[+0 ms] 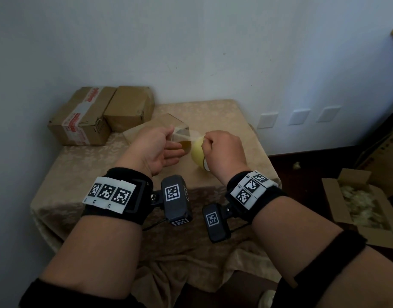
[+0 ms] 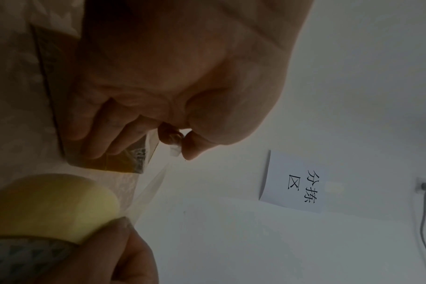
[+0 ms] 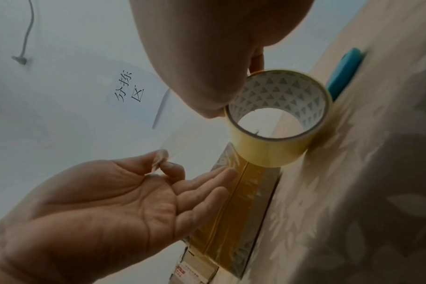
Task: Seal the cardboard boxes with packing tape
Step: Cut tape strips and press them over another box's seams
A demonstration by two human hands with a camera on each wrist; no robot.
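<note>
My right hand (image 1: pixel 207 141) grips a yellowish packing tape roll (image 1: pixel 197 152) standing on its edge on the table; the roll also shows in the left wrist view (image 2: pixel 49 203) and the right wrist view (image 3: pixel 277 123). My left hand (image 1: pixel 172 134) pinches the clear tape end (image 2: pixel 175 149) between thumb and forefinger, its other fingers straight. A short clear tape strip (image 1: pixel 186 134) stretches between the hands. Just behind them lies a small cardboard box (image 1: pixel 164 121) with tape along its top (image 3: pixel 231 211).
Two more cardboard boxes (image 1: pixel 80 121) (image 1: pixel 128 107) sit at the table's back left against the wall. A blue tool (image 3: pixel 345 71) lies on the patterned tablecloth (image 1: pixel 102 174) beyond the roll. An open carton of filler (image 1: pixel 357 205) stands on the floor at right.
</note>
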